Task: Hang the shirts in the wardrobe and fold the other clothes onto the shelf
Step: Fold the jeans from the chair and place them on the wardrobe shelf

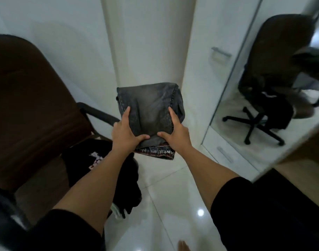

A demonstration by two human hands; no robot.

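Both forearms extended forward, bare below dark sleeves. Left hand (125,130) and right hand (175,134) level, side by side, thumbs nearly meeting in middle. Index fingers straight on top, remaining fingers hidden beneath. Each grip clamps folded jeans (149,107) between thumb and fingers.

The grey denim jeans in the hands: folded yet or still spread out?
Folded. The grey denim jeans form a compact stacked rectangle, layers showing at the near edge, gripped by the left hand and right hand.
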